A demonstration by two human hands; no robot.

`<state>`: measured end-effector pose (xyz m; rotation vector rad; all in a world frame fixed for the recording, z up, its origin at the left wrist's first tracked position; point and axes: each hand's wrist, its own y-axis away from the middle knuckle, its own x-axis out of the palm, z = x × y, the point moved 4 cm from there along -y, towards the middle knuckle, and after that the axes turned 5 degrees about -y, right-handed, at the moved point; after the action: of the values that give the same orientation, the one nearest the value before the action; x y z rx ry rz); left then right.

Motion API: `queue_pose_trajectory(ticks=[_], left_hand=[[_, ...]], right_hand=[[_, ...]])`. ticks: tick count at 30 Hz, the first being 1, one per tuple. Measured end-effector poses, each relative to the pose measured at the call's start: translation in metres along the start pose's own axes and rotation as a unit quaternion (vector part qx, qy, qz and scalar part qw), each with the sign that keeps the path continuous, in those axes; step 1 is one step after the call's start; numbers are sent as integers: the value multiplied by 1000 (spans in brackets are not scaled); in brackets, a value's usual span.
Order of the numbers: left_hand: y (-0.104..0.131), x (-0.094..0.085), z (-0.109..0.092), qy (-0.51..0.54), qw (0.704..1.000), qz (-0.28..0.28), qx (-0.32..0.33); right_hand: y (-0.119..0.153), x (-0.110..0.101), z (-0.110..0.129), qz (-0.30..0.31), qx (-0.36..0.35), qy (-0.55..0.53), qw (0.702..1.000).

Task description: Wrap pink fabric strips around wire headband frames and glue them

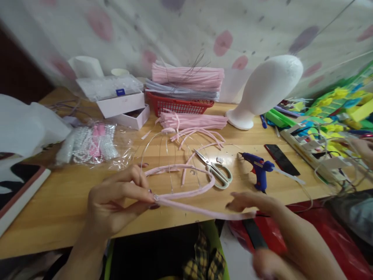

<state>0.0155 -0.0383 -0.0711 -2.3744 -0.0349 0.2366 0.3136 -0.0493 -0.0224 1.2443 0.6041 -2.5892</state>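
Note:
My left hand (113,198) pinches the rim of a dome-shaped wire frame (166,146) at its near left side. A pale pink fuzzy strip (211,181) covers the ring at the dome's base. From the pinched spot a loose pink strip tail (201,209) runs right, past the table's front edge. My right hand (271,221), partly blurred, is beside the tail's end with thumb and fingers apart. Behind the ring lie scissors (217,171), their blades towards the back left. To their right stands a blue glue gun (258,169) with a glue stick in its rear.
Pink strip bundles (195,120) lie before a red basket (180,104) of more strips. A white foam head (266,87), phone (281,159) and power strip (311,155) are right. Bagged beads (90,144) are left. Another person's hand (363,149) shows far right.

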Motion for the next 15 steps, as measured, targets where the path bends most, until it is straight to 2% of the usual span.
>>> queue_pose_trajectory(ticks=[1, 3, 6, 8, 11, 15], left_hand=[[2, 0, 0, -7, 1000, -5, -5], [7, -2, -1, -14, 999, -29, -12], [13, -5, -1, -26, 998, -56, -31], [17, -5, -1, -40, 997, -51, -40], [18, -6, -4, -47, 998, -28, -35], [13, -6, -11, -46, 999, -13, 0]], right_hand=[[-10, 7, 9, 45, -47, -43, 997], [-26, 14, 17, 85, -87, -93, 988], [-38, 13, 18, 66, -117, -106, 985], [-41, 9, 18, 37, -128, -99, 986], [-44, 7, 18, -4, -95, -92, 991], [-55, 12, 13, 28, -105, -117, 987]])
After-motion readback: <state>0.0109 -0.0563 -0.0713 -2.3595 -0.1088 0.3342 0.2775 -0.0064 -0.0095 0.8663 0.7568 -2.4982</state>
